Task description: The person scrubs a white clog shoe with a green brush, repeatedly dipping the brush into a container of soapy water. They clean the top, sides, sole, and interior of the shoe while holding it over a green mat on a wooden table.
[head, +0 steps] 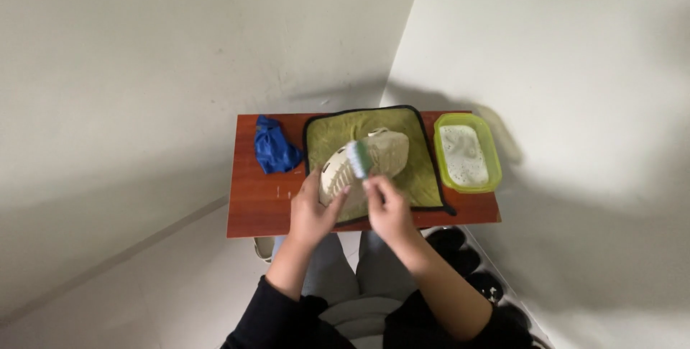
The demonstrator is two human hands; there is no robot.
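Observation:
A cream perforated clog shoe (384,151) lies on a green towel with black trim (338,130), spread on a small reddish wooden table (251,205). My left hand (313,209) grips the shoe at its near left end. My right hand (384,205) holds a green scrubbing brush (359,158), whose head rests on top of the shoe.
A crumpled blue cloth (274,149) sits at the table's left. A light green rectangular tub of soapy water (467,153) stands at the right end. Dark shoes (467,255) lie on the floor to the right of my legs. White walls meet in a corner behind the table.

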